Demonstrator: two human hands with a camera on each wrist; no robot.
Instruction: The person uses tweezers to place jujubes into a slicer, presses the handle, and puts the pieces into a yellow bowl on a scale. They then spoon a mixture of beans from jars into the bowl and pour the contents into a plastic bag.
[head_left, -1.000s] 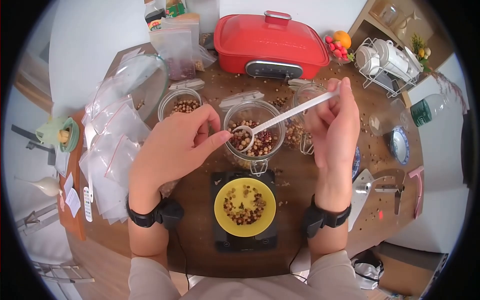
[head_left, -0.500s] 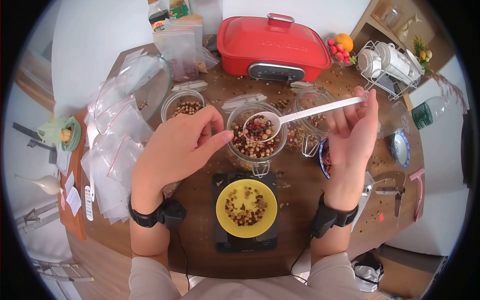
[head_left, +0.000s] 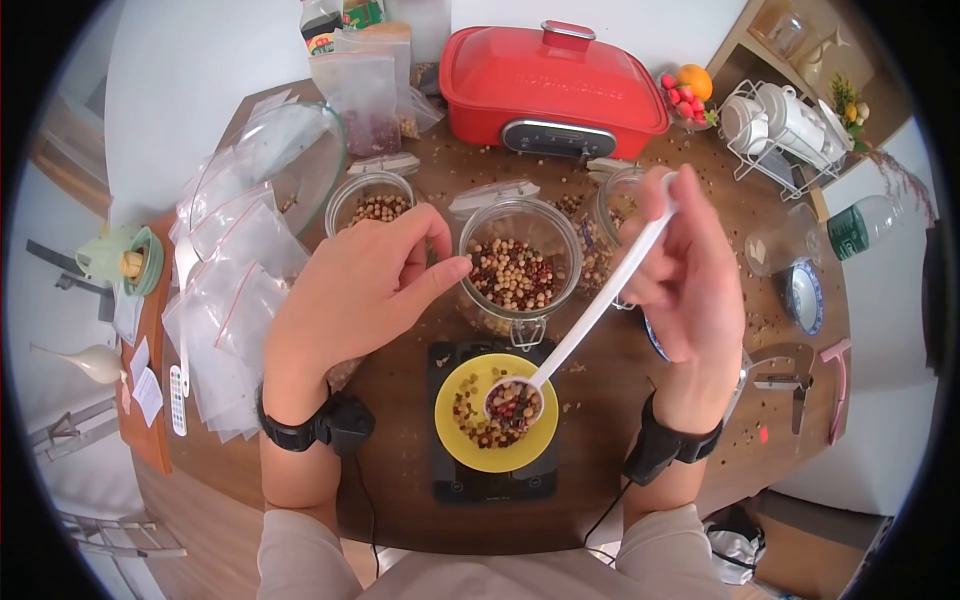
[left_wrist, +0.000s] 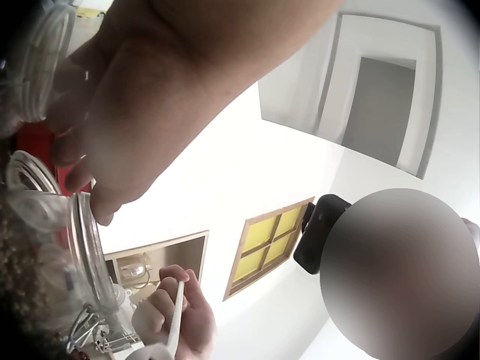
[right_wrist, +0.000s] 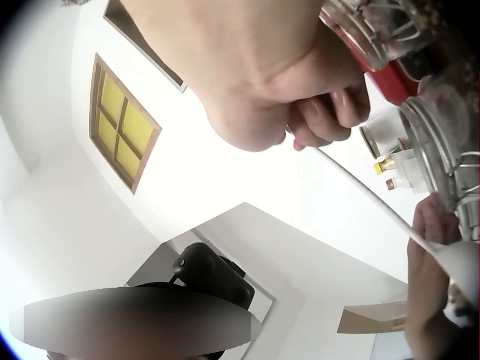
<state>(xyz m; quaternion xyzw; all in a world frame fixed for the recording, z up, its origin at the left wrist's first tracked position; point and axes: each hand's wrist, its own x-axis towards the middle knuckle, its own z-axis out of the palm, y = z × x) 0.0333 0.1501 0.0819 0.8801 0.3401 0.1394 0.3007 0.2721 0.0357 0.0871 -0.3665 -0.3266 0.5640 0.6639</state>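
In the head view my right hand (head_left: 695,280) pinches the handle end of a white spoon (head_left: 603,298). The spoon's bowl, filled with mixed dried beans (head_left: 514,403), is over the yellow bowl (head_left: 496,462), which holds scattered beans and stands on a black scale (head_left: 493,489). My left hand (head_left: 350,290) has its fingertips at the left rim of the open glass jar (head_left: 520,322) of beans, thumb and forefinger apart; whether they touch the rim I cannot tell. In the right wrist view the right hand (right_wrist: 300,97) has its fingers curled at the handle.
Behind stands a red cooker (head_left: 555,90). Two more open jars flank the middle one, the left (head_left: 371,190) beyond my left hand. Plastic bags (head_left: 235,310) and a glass lid lie at left. Scissors (head_left: 790,382), a blue-rimmed bowl (head_left: 803,298) and a green-labelled bottle (head_left: 862,225) are at right.
The spoon was in the middle jar, then above it full of beans, and is now over the yellow bowl. My right hand moved right, then back left. The left hand stayed nearly still.
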